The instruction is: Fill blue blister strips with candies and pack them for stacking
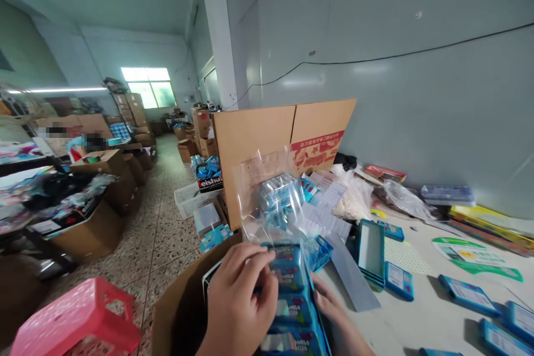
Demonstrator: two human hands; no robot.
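A box of blue packets (290, 306), stacked in a row with light lettering on their faces, is close in front of me. A clear plastic bag (250, 200) stands up loosely at its far end. My left hand (242, 297) lies over the left side of the packets, its fingers curled in toward the thumb; what they pinch, if anything, is hidden. Along the right side of the box, my right hand (336, 314) grips its wall, the fingertips partly out of sight. Beneath the left hand is an open cardboard carton (179, 300).
Several flat blue cases (467, 295), an open dark-green tin (371, 253) and paper sheets (329, 206) lie on the white table (400, 328). A raised carton flap (254, 128) stands behind the bag. On the floor at left is a pink plastic stool (79, 317).
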